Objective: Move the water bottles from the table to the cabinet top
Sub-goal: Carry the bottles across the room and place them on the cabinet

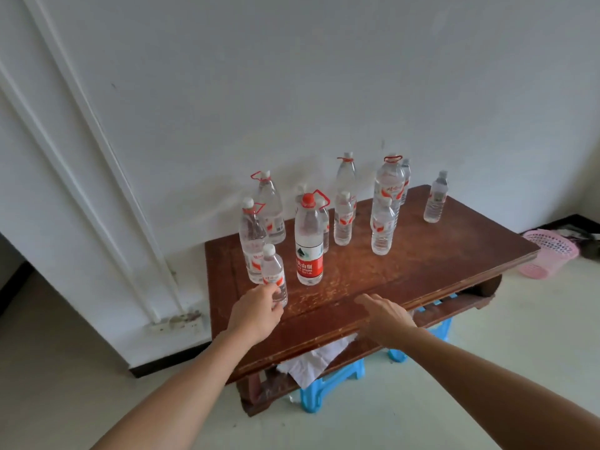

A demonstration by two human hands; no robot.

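Observation:
Several clear water bottles stand upright on a worn reddish-brown wooden table point(422, 254). Nearest the front left is a small white-capped bottle point(273, 271); my left hand point(256, 308) is curled around its lower part, with the bottle still standing on the table. Behind it stand a tall white-capped bottle point(251, 241) and a large bottle with a red cap and red label point(309, 245). More bottles stand further back, one alone at the far right point(435, 198). My right hand point(386, 315) hovers palm down, fingers spread, over the table's front edge, holding nothing. No cabinet is visible.
The table stands against a white wall. Blue plastic stools point(328, 384) and crumpled white paper point(311, 362) sit under it. A pink basket point(548, 254) lies on the floor to the right. White pipes point(97, 157) run down the wall at left.

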